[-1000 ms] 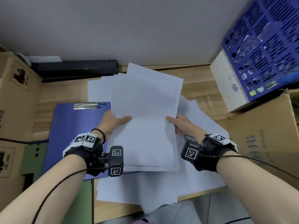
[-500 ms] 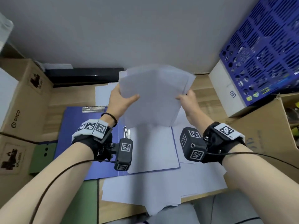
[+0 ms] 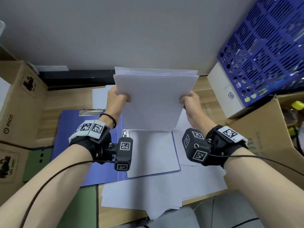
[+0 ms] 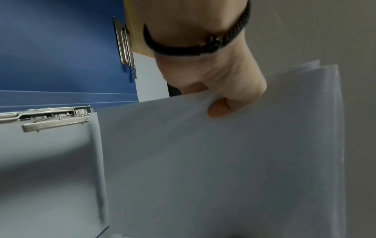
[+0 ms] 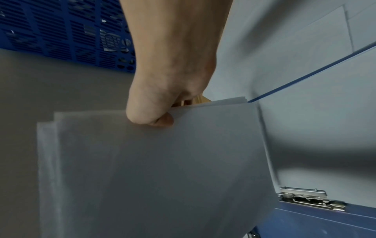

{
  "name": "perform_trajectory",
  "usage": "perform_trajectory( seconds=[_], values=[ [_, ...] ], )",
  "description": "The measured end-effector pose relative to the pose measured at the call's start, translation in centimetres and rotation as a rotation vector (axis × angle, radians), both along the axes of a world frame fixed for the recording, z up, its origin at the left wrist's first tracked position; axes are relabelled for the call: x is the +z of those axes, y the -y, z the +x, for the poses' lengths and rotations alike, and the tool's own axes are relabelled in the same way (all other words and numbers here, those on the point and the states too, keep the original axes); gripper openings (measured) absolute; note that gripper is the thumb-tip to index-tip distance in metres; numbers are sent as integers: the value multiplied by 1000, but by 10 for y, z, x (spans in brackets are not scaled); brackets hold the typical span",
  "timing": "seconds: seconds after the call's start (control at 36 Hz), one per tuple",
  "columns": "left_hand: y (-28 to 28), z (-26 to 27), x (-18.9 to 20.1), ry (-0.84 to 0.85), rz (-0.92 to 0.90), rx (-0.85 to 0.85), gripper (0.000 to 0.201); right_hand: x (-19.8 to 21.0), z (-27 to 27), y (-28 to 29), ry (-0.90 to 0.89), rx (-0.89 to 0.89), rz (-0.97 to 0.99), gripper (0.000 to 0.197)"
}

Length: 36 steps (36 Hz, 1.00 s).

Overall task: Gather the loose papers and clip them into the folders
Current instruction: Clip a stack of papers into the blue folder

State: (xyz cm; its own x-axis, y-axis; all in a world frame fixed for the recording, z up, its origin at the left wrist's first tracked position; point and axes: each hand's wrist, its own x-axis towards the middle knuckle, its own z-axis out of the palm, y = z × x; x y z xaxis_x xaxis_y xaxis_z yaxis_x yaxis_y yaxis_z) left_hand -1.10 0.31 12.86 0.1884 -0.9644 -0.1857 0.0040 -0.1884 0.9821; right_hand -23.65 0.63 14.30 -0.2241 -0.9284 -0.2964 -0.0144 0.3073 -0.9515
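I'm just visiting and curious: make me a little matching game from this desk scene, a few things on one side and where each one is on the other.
Things:
1. stack of white paper sheets
2. open blue plastic folder
3. blue perforated plastic crate
4. brown cardboard box printed PICO

Places:
A. at the left edge of the desk
B. held upright between left hand and right hand
C. on a white box, far right
D. flat on the wooden desk, under the hands

Pairs: 1-B, 2-D, 3-C, 4-A
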Motion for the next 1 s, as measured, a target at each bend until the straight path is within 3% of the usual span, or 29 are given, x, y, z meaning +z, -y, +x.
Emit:
perform_trajectory(
  seconds=[0.17,0.36,0.56,0.75,0.86,0.92,1.0],
  values=[
    [-11,2,-23,79,135,-136,35,-16,-4,-13,-86,-14,52,36],
    [-11,-9,-25,118,236,-161,23,-28,-3,-19,-75,8,131,33],
    [15,-8,1,34,146,-111,20,-6,-1,8,-6,-78,8,33],
    [4,-3,-8,42,31,-72,50,-29,-3,0,-77,13,136,36],
    [6,-2,-10,76,64,-132,46,-30,-3,0,-109,-38,175,27],
    [6,-5,-13,92,106,-164,41,-32,0,0,-108,-33,199,35],
    [0,-13,-18,80,115,-165,50,-35,6,-4,-93,4,223,44]
  ],
)
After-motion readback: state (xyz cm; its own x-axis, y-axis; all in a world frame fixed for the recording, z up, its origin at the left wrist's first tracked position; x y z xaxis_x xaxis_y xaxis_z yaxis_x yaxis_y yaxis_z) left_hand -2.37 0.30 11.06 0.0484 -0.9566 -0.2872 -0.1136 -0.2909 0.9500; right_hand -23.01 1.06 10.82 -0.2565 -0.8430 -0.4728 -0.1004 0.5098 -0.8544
